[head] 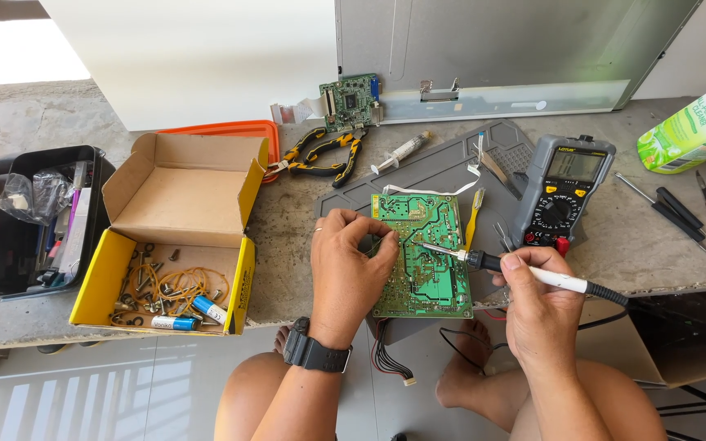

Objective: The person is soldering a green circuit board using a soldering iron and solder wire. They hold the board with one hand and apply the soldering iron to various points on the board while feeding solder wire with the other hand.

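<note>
Board: green circuit board (422, 257) lies solder side up on the grey mat (451, 163), at the near edge of the concrete bench (288, 212), partly overhanging it.
Left hand: left hand (350, 273) rests on the board's left edge, fingers curled together and pressing down — thumb and forefinger seem to pinch something small, too small to tell.
Right hand: right hand (539, 306) is closed in a pen grip around the soldering iron (525, 272), its tip touching the board near the middle.
Nearby: multimeter (561, 192) just right of the board; yellow cardboard box (177, 237) of small parts to the left; pliers (320, 153) and a syringe (402, 151) behind.
Risk: the left fingertips sit close to the hot tip — a slip could burn them, or drag solder across neighbouring tracks. Bare legs lie under the overhanging board, so a molten drop could fall there.
</note>
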